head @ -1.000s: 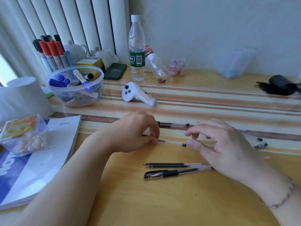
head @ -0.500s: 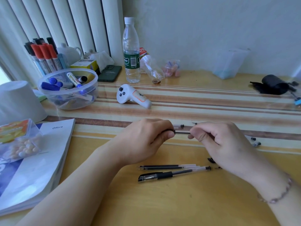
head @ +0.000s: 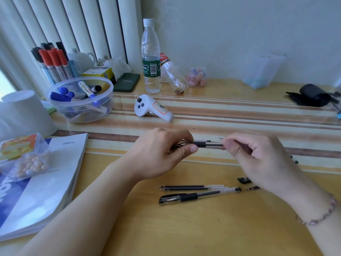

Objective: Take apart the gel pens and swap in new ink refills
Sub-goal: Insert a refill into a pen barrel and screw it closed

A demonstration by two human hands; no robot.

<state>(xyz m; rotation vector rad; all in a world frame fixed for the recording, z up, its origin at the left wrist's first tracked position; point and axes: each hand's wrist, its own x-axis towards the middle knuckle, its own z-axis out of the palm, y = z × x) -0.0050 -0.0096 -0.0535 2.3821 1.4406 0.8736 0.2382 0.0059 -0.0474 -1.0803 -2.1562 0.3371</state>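
Pale wall [head: 239, 24], white vertical blinds [head: 73, 24] – daylight, perhaps a window – wooden desk [head: 166, 228]

Gel pen [head: 206, 144]: black grip, clear barrel, level between my two hands above the desk. Two loose refills [head: 191, 187]: side by side, flat, tips left. Capped pen [head: 199, 195]: black, lying just nearer me than them.

both ends of the held pen [head: 209, 144] are hidden inside the 2 hands' grip.
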